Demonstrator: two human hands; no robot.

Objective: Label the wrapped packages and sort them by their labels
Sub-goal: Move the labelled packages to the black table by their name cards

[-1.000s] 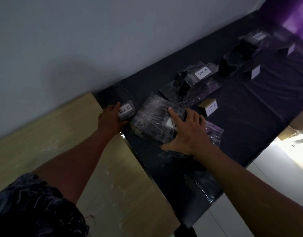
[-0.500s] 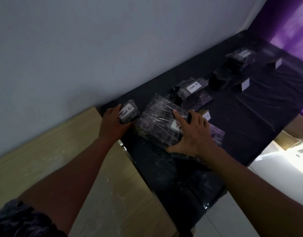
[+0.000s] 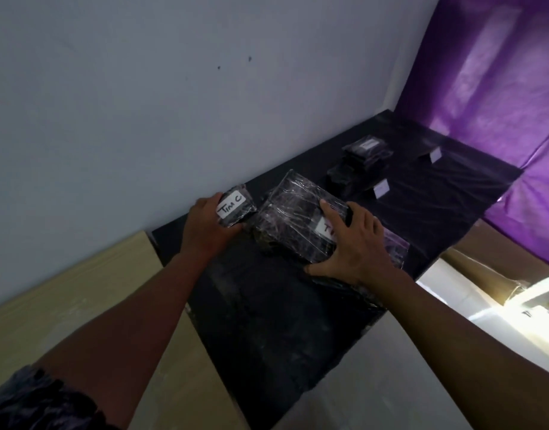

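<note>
Left hand [image 3: 206, 226]: you grip the small "Tim C" package [image 3: 236, 208].
Right hand [image 3: 353, 243]: your fingers clasp the large wrapped package [image 3: 294, 225].
Change: both packages now lifted, tilted.

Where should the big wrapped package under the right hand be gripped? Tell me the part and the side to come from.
Take the large wrapped package by its two long edges, coming from above. It lies flat on the black table cover, broad and thin, so a span across its width looks steadiest. The right hand has such a grip, thumb at the near edge. The slippery film favours edges over the face.
</note>
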